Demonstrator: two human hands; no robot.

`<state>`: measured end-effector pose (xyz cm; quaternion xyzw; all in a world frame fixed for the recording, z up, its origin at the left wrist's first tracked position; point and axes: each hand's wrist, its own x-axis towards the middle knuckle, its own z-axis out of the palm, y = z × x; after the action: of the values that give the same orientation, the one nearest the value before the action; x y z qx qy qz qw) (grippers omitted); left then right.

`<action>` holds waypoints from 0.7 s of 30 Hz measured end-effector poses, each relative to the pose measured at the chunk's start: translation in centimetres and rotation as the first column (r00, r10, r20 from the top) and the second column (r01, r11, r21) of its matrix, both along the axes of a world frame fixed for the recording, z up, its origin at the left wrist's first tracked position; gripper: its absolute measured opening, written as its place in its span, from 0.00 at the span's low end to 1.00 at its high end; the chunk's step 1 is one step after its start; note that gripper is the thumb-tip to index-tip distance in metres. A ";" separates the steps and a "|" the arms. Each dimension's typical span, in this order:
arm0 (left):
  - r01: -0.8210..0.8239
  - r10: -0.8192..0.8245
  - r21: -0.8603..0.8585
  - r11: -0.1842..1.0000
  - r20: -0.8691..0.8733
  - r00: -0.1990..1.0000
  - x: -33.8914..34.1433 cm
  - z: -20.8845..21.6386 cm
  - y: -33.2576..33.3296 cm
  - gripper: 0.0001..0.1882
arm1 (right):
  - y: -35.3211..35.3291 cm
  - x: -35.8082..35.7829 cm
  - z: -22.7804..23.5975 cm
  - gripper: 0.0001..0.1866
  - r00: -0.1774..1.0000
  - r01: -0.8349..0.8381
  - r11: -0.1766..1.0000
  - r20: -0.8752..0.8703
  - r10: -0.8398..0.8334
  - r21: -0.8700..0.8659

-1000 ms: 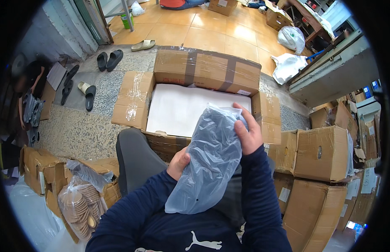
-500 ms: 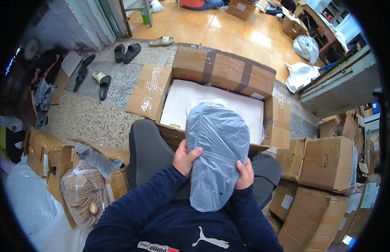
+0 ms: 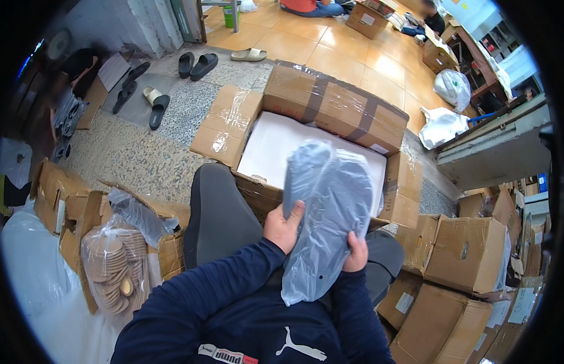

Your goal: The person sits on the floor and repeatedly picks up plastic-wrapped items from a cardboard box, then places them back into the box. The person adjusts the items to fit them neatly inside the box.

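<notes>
Tiled floor [image 3: 339, 54], filled grey bag [image 3: 335, 209] — now clearly two-lobed

Glare brightens the tiled floor [image 3: 335, 41], while fisheye distortion bends the black-rimmed edges.

Your shirt [image 3: 258, 321] bears a white animal logo [image 3: 301, 346] and a lettered patch [image 3: 227, 353], the open box [image 3: 228, 119] red print [image 3: 288, 110] and a small label [image 3: 379, 148], and a carton [image 3: 398, 285] to your right a pale label [image 3: 404, 303].
</notes>
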<state>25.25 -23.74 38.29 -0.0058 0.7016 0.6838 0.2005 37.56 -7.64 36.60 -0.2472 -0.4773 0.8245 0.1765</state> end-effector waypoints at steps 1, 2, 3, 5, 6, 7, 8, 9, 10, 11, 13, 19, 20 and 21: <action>-0.072 0.067 0.061 0.995 0.082 0.994 -0.3 -0.3 -0.2 0.28 | 0.5 0.2 0.3 0.25 1.000 -0.001 0.999 -0.029 0.000 -0.034; -0.115 0.082 0.208 0.971 0.160 0.984 -0.6 -0.4 -0.8 0.29 | 1.3 0.3 1.1 0.25 0.996 0.051 0.999 0.068 -0.051 0.013; -0.189 0.107 0.320 0.928 0.257 0.961 -1.3 -0.4 -1.4 0.30 | 2.2 0.3 2.2 0.26 0.992 0.108 0.994 0.063 -0.108 -0.009; -0.207 0.020 0.481 0.852 0.365 0.931 -2.7 -0.2 -3.3 0.33 | 4.0 -0.1 5.2 0.26 0.990 0.139 0.990 0.034 -0.140 0.026; -0.201 -0.033 0.548 0.812 0.387 0.921 -3.4 -0.1 -4.2 0.34 | 4.9 -0.1 7.3 0.26 0.992 0.126 0.989 0.001 -0.127 0.081; -0.175 -0.129 0.615 0.769 0.417 0.900 -3.8 0.1 -5.1 0.34 | 5.6 -0.7 9.3 0.28 0.991 0.127 0.951 0.007 -0.134 0.281; -0.213 -0.172 0.632 0.745 0.490 0.855 -3.9 0.1 -5.4 0.34 | 5.8 -1.2 11.1 0.31 0.976 0.160 0.870 0.055 -0.209 0.466; -0.168 -0.289 0.705 0.689 0.479 0.829 -3.7 0.0 -5.4 0.32 | 5.1 -1.3 12.7 0.33 0.965 0.112 0.801 0.129 -0.230 0.589; 0.045 -0.351 0.689 0.724 0.311 0.883 -3.5 -0.2 -5.3 0.32 | 3.8 -1.6 13.7 0.34 0.973 -0.059 0.783 0.211 -0.094 0.619; 0.213 -0.393 0.607 0.765 0.180 0.902 -2.9 -0.5 -4.6 0.31 | 2.4 -1.9 14.1 0.35 0.942 -0.174 0.750 0.331 -0.062 0.638; 0.369 -0.438 0.564 0.739 -0.014 0.899 -1.5 -1.5 -2.5 0.29 | -0.3 -2.6 13.7 0.38 0.865 -0.499 0.332 0.439 0.242 0.800; 0.207 -0.232 0.445 0.871 0.002 0.973 1.0 -2.1 0.1 0.36 | 0.0 -4.1 7.4 0.41 0.939 -0.219 0.762 0.344 -0.006 0.610; 0.227 -0.193 0.332 0.916 -0.133 0.972 1.1 -1.9 0.3 0.38 | 0.5 -4.2 6.3 0.41 0.940 -0.197 0.936 0.328 0.095 0.293; 0.272 -0.241 0.108 0.956 -0.239 0.941 1.2 -1.7 0.3 0.46 | 0.4 -4.2 5.1 0.39 0.921 -0.240 0.891 0.381 0.083 0.385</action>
<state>26.48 -23.39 36.58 0.1769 0.6650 0.6952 0.2077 33.37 -7.25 41.74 -0.3063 -0.6881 0.6544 0.0667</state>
